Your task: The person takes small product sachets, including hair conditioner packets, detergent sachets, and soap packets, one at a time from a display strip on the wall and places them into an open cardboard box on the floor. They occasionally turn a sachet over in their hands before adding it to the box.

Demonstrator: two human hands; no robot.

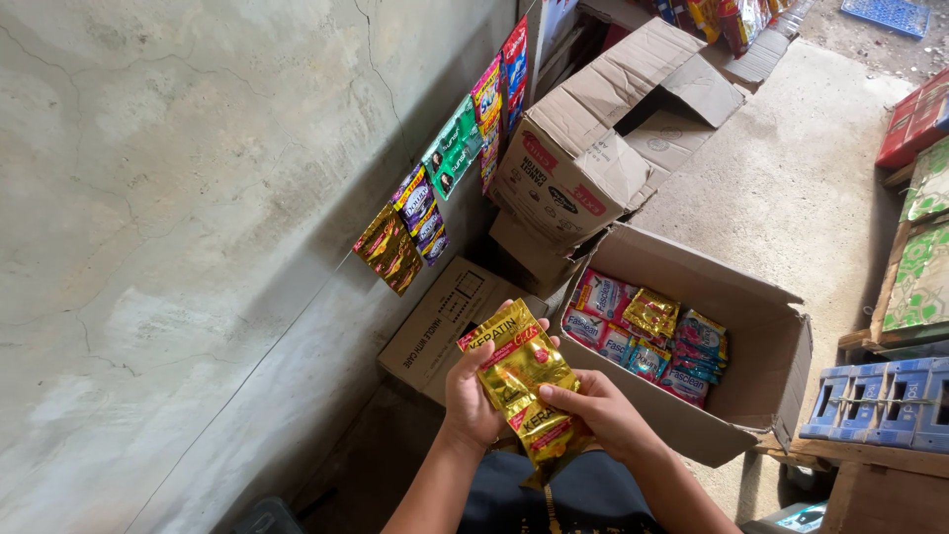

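A strip of gold sachets (pixel 524 391) sits low in the middle of the view, held up in front of the person's body. The left hand (pixel 473 396) grips its left edge, fingers curled behind it, and the right hand (pixel 598 410) pinches its lower right side with thumb on top.

Just beyond the hands, an open cardboard box (pixel 766 376) rests on the floor, holding more sachet packs (pixel 647 336) in pink, gold and blue. To its left lies a flat closed carton (pixel 440 326) against the base of the wall. Farther off, a larger open carton (pixel 593 148) stands with its flaps spread.

The wall (pixel 178 218) on the left is bare grey plaster with fine cracks. A thin line runs along it, and hanging sachet strips (pixel 445 178) in gold, purple, green and red dangle from it.

The concrete floor (pixel 791 188) is pale and dusty. At the right edge are blue plastic crates (pixel 880 400) on a wooden ledge, and green patterned packs (pixel 924 267) above them.
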